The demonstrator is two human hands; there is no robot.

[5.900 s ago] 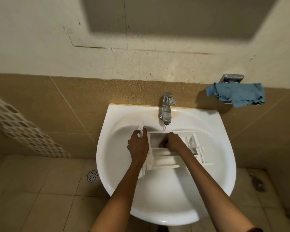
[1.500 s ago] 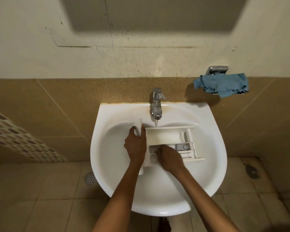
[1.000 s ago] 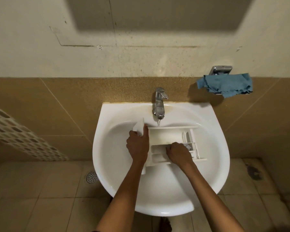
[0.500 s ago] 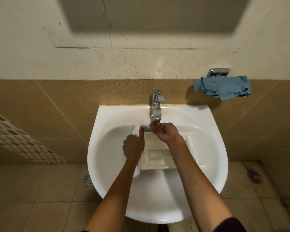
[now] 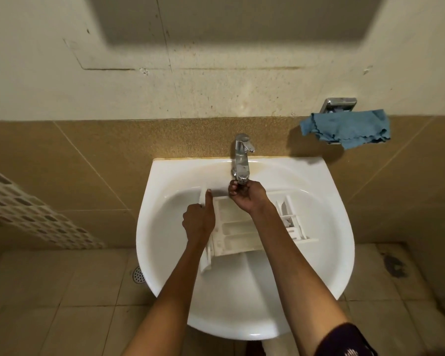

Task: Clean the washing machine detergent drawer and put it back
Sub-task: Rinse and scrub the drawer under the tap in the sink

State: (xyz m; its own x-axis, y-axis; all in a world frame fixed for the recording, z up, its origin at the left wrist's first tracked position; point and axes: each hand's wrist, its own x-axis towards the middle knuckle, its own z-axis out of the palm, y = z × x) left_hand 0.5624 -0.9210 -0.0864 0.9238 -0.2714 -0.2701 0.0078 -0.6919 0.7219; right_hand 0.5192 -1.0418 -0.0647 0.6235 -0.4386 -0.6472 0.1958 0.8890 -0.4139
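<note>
Head view: left hand (image 5: 198, 222) clasps the front panel of the white plastic detergent drawer (image 5: 238, 233) (forefinger straight), which lies right of those fingers in the white ceramic basin (image 5: 321, 276); right hand (image 5: 247, 199) curls its fingers beneath the chrome tap (image 5: 242, 160), grip unclear.

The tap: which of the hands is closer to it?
Right. The right hand is directly under the tap, fingers curled at its spout. The left hand is lower and to the left, gripping the detergent drawer in the sink.
</note>
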